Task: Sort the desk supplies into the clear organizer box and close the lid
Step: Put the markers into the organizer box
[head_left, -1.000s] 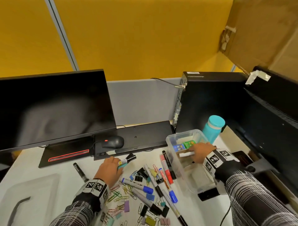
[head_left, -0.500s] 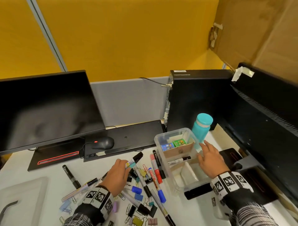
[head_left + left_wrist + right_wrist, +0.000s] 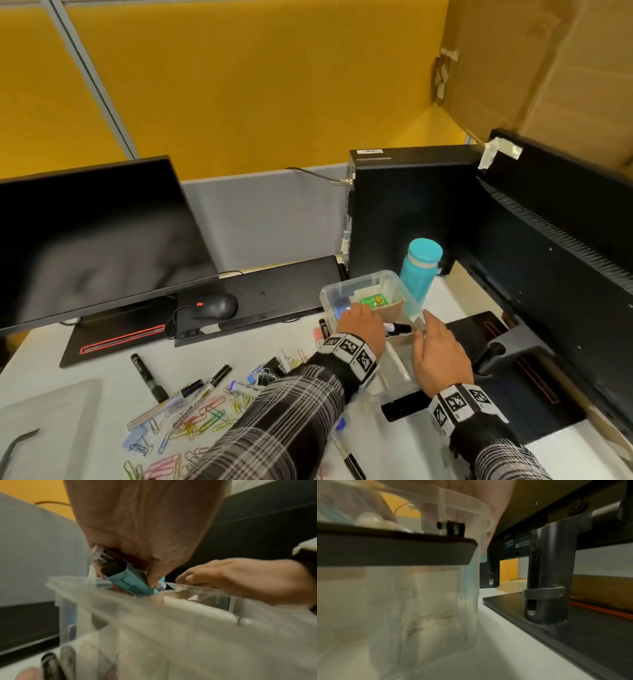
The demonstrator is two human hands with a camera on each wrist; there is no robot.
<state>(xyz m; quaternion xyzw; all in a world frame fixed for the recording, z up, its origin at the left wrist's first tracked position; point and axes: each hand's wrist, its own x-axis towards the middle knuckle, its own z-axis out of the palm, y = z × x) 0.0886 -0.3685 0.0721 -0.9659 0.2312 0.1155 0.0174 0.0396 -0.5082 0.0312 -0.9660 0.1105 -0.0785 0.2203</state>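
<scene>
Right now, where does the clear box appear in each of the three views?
Head view: the clear box sits at centre right, in front of the teal bottle, under both hands.
Left wrist view: its near wall and rim fill the lower half.
Right wrist view: its wall fills the left side.
Shared landmark: the right hand at the box's rim, also seen at and.

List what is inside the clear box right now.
In the clear box: a green item behind a cardboard divider, and a black marker. The left hand, holding a teal marker, covers the rest there.
</scene>
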